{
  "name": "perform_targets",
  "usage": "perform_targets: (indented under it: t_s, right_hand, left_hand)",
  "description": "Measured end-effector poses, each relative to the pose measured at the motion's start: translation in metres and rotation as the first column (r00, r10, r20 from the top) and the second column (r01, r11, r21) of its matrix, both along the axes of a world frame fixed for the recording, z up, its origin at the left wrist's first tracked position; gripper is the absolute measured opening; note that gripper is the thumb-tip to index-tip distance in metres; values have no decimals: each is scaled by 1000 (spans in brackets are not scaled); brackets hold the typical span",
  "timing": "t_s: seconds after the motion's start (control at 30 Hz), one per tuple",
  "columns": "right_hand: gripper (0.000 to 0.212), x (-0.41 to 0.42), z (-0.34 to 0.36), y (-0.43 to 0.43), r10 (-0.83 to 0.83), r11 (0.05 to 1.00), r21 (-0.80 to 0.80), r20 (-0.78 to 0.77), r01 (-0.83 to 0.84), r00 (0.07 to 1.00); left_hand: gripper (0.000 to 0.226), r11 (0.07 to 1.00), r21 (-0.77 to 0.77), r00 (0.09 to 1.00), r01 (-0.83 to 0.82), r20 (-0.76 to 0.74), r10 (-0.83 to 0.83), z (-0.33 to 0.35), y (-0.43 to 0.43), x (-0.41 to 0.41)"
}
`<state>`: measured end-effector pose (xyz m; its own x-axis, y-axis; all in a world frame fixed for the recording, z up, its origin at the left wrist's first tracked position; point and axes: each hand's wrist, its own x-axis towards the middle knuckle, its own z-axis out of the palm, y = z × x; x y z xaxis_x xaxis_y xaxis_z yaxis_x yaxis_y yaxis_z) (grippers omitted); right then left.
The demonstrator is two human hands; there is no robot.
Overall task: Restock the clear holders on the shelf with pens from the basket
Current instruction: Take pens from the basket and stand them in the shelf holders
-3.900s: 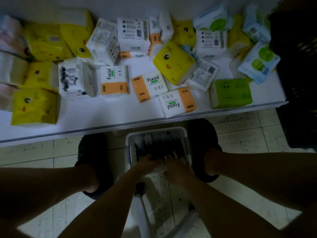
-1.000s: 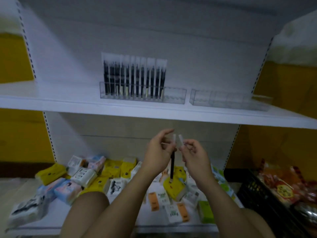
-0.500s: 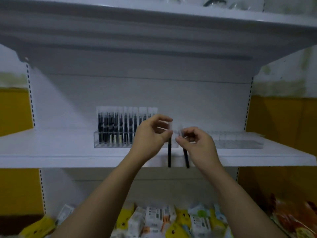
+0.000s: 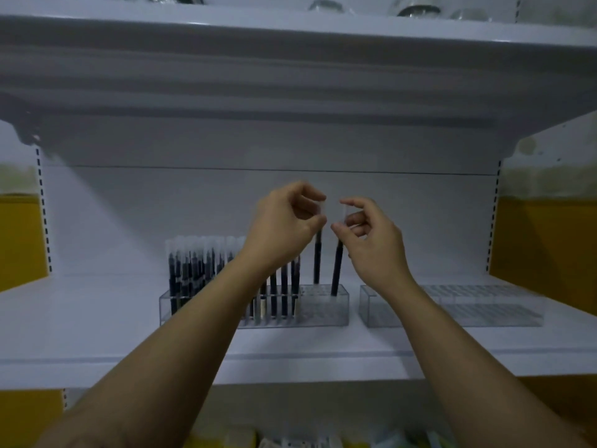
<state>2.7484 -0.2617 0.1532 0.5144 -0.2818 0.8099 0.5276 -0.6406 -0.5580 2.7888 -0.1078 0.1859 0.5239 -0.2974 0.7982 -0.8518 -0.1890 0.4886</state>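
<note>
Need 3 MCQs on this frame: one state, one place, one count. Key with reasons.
1. The right clear plastic holder is: A) full; B) tipped over; C) empty.
2. The black pen pinched by the right hand dips into: A) the left clear plastic holder; B) the right one; C) nothing, it hangs free.
3. Pens held in the hands: A) one; B) two; C) four.

Key: C, no pens stand in its slots. A, its tip is inside that holder's free right end. B, the left hand pinches a second black pen.
</note>
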Motion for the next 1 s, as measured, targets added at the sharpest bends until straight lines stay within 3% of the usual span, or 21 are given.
perform_targets:
  t_s: [0.2, 0.7, 1.0]
  right_hand:
    - [29, 31, -3, -4, 13, 999, 37, 55, -15, 998]
    - [30, 69, -9, -14, 67, 996, 53, 5, -68, 998]
    - [33, 80, -11, -15, 98, 994, 51, 4, -98, 995]
  left_hand:
    - [20, 998, 53, 998, -44, 40, 42, 3, -7, 28]
    - [19, 978, 175, 992, -111, 72, 100, -7, -15, 62]
    - [16, 982, 142, 992, -124, 53, 117, -3, -12, 60]
